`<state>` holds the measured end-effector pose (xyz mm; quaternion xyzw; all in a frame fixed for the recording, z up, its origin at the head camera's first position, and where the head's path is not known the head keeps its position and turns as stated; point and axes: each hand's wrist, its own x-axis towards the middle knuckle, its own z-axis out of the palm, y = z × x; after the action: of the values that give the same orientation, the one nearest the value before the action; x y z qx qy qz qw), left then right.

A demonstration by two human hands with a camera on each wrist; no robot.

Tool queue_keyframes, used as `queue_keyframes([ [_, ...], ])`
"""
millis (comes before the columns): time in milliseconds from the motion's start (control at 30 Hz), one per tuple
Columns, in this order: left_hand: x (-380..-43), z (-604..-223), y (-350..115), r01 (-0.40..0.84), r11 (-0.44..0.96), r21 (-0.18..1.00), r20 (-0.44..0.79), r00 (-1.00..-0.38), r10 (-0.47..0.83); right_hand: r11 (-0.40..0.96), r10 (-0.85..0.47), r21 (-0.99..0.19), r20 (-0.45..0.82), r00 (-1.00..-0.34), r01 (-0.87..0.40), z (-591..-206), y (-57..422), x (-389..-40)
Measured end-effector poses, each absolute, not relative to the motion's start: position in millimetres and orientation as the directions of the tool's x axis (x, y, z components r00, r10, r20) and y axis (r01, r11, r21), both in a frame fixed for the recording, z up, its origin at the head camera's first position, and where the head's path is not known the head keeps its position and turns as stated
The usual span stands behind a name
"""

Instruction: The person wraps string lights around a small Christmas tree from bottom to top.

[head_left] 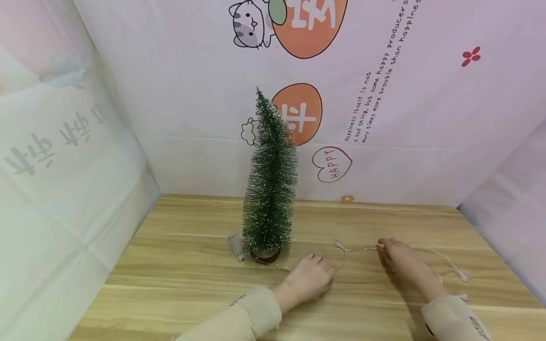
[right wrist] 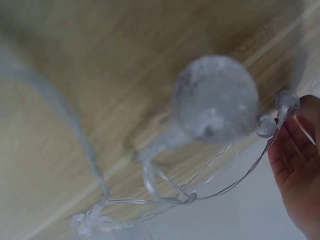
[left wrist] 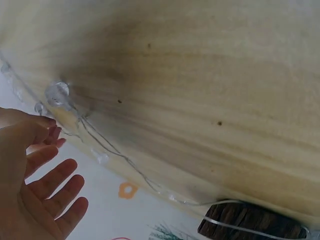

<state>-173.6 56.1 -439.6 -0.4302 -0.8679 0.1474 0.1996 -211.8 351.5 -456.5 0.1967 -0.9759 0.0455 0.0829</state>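
A small green bristle Christmas tree [head_left: 270,189] stands upright on a dark wooden base [left wrist: 250,220], with a light-string wire passing round the base. My left hand [head_left: 308,279] is right of the base, low over the table; its fingers are spread in the left wrist view, beside the string. Farther right, my right hand [head_left: 405,263] pinches the string lights [head_left: 448,259] between thumb and fingers, close to clear round bulbs [right wrist: 287,102]. One bulb [head_left: 338,244] lies between the hands. Another bulb [right wrist: 216,99] looms large and blurred in the right wrist view.
A clear box [head_left: 238,247], perhaps for batteries, lies left of the tree base. The wood-grain table [head_left: 179,284] ends at a white printed cloth [head_left: 192,142] behind, with cloth at both sides. More bulbs lie near the right sleeve.
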Motion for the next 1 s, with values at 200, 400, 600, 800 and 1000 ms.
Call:
queue_keyframes([
  [200, -175.3, -447.5, 58.3, 0.692, 0.587, -0.42, 0.208, -0.556, 0.805, 0.938, -0.309, -0.107, 0.169, -0.936, -0.329, -456.0, 348.8, -210.6],
  [400, -176.3, -450.8, 59.3, 0.719, 0.577, -0.387, 0.099, -0.59, 0.801, 0.924, -0.251, -0.213, 0.286, -0.925, -0.316, -450.9, 349.0, -211.2],
  [600, -175.7, -455.5, 59.1, 0.741, 0.611, -0.278, 0.046, -0.625, 0.779, 0.908, -0.252, -0.151, 0.549, -0.797, -0.392, -439.3, 347.1, -217.0],
  [800, -173.9, -457.1, 59.0, 0.756, 0.615, -0.224, 0.096, -0.611, 0.786, 0.899, -0.215, -0.139, 0.688, -0.693, -0.416, -426.6, 341.7, -220.4],
  [1000, -172.2, -454.6, 59.3, 0.753, 0.611, -0.244, 0.111, -0.604, 0.789, 0.854, -0.299, -0.008, 0.81, -0.504, -0.52, -414.8, 330.7, -222.7],
])
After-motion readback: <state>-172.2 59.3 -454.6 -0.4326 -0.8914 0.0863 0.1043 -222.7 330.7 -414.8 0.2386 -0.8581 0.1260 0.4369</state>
